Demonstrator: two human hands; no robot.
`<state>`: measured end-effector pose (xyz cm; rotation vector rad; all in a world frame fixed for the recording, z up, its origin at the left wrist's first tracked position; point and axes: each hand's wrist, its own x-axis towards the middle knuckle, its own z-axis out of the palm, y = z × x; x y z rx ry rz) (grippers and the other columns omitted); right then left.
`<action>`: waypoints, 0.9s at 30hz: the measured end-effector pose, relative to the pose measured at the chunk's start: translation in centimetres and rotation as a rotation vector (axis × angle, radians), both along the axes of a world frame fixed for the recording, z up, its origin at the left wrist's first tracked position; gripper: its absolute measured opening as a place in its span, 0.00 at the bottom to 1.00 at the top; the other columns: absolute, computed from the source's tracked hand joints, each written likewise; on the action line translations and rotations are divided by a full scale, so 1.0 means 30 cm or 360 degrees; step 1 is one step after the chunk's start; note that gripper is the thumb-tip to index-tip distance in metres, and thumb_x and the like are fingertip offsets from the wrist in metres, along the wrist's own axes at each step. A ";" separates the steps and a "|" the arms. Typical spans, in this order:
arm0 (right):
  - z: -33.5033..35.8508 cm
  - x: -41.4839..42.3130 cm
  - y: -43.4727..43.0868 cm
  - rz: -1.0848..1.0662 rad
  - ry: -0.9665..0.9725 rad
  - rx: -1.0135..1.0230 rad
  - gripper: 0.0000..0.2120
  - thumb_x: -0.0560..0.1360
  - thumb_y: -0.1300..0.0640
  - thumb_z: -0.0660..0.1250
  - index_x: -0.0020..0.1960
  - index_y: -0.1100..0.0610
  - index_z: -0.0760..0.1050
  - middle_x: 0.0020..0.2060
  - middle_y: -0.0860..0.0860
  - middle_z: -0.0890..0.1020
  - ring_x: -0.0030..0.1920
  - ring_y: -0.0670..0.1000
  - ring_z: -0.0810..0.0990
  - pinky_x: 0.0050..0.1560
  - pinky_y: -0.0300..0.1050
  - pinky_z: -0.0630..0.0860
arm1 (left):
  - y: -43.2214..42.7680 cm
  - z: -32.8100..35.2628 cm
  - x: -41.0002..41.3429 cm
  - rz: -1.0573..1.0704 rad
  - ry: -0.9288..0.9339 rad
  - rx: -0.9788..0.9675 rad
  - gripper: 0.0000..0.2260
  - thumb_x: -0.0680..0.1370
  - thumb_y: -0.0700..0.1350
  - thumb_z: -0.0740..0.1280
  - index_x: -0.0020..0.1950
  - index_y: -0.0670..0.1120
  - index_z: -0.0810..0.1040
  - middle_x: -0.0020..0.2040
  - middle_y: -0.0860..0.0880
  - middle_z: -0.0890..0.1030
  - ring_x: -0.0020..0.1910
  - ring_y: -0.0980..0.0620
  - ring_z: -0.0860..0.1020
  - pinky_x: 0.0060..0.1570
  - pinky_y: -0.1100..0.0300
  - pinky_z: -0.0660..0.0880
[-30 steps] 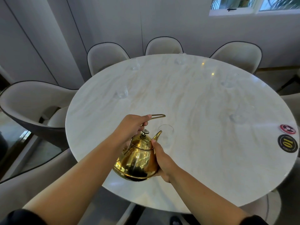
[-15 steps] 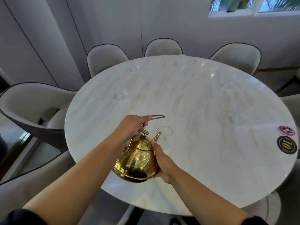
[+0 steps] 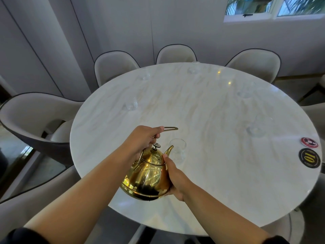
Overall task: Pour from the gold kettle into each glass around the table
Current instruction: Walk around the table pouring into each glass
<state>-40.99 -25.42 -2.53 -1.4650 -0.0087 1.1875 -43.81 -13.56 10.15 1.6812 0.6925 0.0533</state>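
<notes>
Hidden and hard to read

Your right hand (image 3: pixel 175 180) is covering the far flank of the gold kettle (image 3: pixel 149 175); whether liquid is leaving the spout is unreadable, and the far glasses (image 3: pixel 193 69) are blurring into the desk (image 3: pixel 219 164).

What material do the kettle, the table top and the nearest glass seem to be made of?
Kettle: probably polished metal with a gold finish; it mirrors the room sharply.
Table top: looks like glossy marble or an imitation; pale veins, lamp reflections.
Nearest glass: clear glass, maybe plastic; the table shows through.

A dining room: round marble table (image 3: pixel 211 110) ringed by upholstered chairs (image 3: pixel 176 54) beyond the gripped kettle (image 3: pixel 147 175).
</notes>
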 end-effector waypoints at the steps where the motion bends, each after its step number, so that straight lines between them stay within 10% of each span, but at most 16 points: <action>1: 0.001 0.000 0.000 0.0001 0.0003 -0.0002 0.29 0.76 0.31 0.51 0.70 0.45 0.66 0.60 0.52 0.79 0.57 0.56 0.79 0.44 0.52 0.81 | 0.000 0.001 0.000 0.0000 0.0002 0.0002 0.17 0.76 0.51 0.68 0.30 0.45 0.72 0.18 0.56 0.64 0.15 0.60 0.58 0.17 0.71 0.56; 27: -0.006 -0.001 0.005 0.0007 0.0043 -0.0009 0.30 0.74 0.29 0.52 0.69 0.44 0.66 0.59 0.52 0.79 0.57 0.56 0.79 0.50 0.56 0.80 | 0.006 0.002 0.003 0.0003 0.0032 -0.0021 0.16 0.76 0.50 0.67 0.31 0.44 0.72 0.19 0.54 0.64 0.15 0.59 0.58 0.17 0.70 0.55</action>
